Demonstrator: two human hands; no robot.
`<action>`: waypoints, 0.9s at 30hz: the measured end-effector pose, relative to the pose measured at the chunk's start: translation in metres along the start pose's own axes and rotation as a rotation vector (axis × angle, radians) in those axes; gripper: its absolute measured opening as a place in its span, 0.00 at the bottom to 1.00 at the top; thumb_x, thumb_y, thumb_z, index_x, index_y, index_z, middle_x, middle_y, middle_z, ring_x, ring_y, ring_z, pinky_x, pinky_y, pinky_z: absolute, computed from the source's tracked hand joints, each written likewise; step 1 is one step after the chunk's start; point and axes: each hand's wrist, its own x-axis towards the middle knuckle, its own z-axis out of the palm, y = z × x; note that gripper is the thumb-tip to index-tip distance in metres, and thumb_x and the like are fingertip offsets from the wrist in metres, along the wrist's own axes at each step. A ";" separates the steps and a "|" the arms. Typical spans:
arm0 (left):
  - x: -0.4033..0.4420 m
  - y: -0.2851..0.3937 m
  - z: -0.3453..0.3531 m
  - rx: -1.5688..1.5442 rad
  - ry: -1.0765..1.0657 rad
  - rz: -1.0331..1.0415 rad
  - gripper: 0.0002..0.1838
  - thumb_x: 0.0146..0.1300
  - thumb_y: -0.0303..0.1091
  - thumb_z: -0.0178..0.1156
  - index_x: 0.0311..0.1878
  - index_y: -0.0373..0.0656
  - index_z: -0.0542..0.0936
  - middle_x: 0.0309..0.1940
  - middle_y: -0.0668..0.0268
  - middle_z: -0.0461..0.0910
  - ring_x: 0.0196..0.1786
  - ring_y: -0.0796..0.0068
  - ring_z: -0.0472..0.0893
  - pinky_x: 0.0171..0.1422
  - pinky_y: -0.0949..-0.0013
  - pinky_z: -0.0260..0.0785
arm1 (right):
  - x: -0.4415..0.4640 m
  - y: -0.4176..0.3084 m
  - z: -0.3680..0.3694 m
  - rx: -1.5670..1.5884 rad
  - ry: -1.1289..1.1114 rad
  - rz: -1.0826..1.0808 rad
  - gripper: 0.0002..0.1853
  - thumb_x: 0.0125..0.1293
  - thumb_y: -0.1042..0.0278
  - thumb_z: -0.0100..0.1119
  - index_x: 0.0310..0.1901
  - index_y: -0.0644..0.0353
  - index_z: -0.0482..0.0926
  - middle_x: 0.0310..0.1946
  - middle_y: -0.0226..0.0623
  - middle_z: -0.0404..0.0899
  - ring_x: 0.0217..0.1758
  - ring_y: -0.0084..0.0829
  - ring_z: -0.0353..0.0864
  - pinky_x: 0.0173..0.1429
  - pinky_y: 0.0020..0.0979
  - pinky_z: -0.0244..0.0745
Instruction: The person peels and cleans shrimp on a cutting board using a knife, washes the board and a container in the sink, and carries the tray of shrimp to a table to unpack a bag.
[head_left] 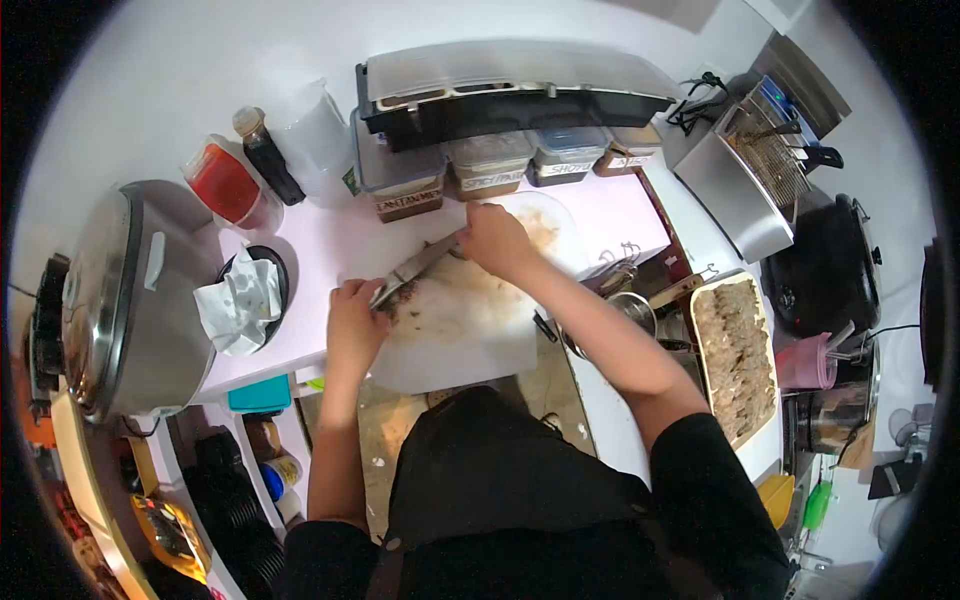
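Observation:
My right hand (495, 240) is closed round the handle end of a kitchen knife (418, 262), near the back of the white cutting board (465, 315). The blade slants down to the left across the board. At its far end, my left hand (358, 318) is closed, with its fingers on the blade near the tip. Small dark brown chopped bits (404, 296) lie along the blade, close to my left fingers. Brownish stains and crumbs are spread over the board.
Labelled tubs (408, 185) stand behind the board, under a black lidded condiment box (520, 110). Left are a large steel cooker (165, 300), a dark bowl with white paper (245, 300) and bottles. Right are a steel pot (632, 312), a tray of brown food (735, 355) and a fryer (735, 190).

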 end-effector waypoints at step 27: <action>-0.038 0.032 -0.019 -0.322 -0.393 0.006 0.29 0.61 0.27 0.53 0.67 0.48 0.63 0.34 0.46 0.77 0.37 0.48 0.77 0.46 0.58 0.68 | -0.088 0.009 0.001 0.272 0.082 0.059 0.03 0.49 0.79 0.57 0.27 0.67 0.74 0.20 0.49 0.74 0.24 0.44 0.76 0.32 0.35 0.71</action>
